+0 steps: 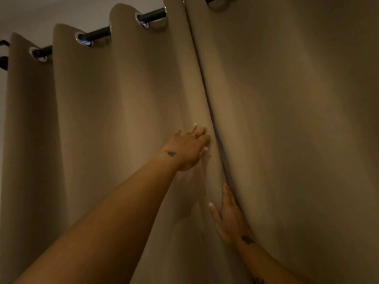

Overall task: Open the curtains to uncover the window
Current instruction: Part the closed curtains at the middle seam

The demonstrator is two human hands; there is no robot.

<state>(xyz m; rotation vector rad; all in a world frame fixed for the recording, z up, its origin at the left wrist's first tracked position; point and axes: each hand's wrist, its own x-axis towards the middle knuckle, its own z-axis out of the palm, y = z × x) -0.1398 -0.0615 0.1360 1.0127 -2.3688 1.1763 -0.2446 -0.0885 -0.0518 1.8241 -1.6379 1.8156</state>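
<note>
Two tan curtain panels hang closed from a black rod [98,32] on metal eyelets. The left panel [102,119] and the right panel [287,119] meet at a dark seam running down the middle. My left hand [188,149] is stretched out with its fingertips on the inner edge of the left panel, fingers slightly apart. Lower down, my right hand [227,216] lies flat with fingers extended at the seam, against the edge of the right panel. Neither hand grips fabric. The window is fully hidden behind the curtains.
A pale wall [41,13] shows above the rod at the upper left. A dark rod bracket [4,56] sits at the far left edge. The room is dim.
</note>
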